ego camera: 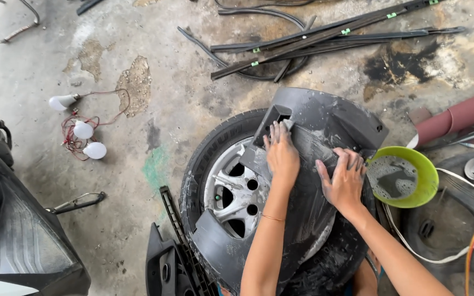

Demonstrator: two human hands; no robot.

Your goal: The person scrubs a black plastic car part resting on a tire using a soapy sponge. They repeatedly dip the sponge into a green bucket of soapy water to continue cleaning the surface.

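A dark grey plastic car body panel [325, 118], wet and smeared, lies across a tyre [207, 159] with a silver wheel rim [234, 192] on the concrete floor. My left hand [281, 156] rests flat on the panel near a rectangular opening, fingers together, steadying it. My right hand [344, 178] presses down on the panel's wet surface near its right edge, fingers curled over what seems to be a small sanding sheet, mostly hidden under the hand.
A green bowl [426, 170] of cloudy water sits right of the panel. Rolls of reddish abrasive paper [456, 118] lie beyond it. Black trim strips [314, 41] lie at the top, three white bulbs [83, 131] with wires on the left, a black grille piece [174, 257] below.
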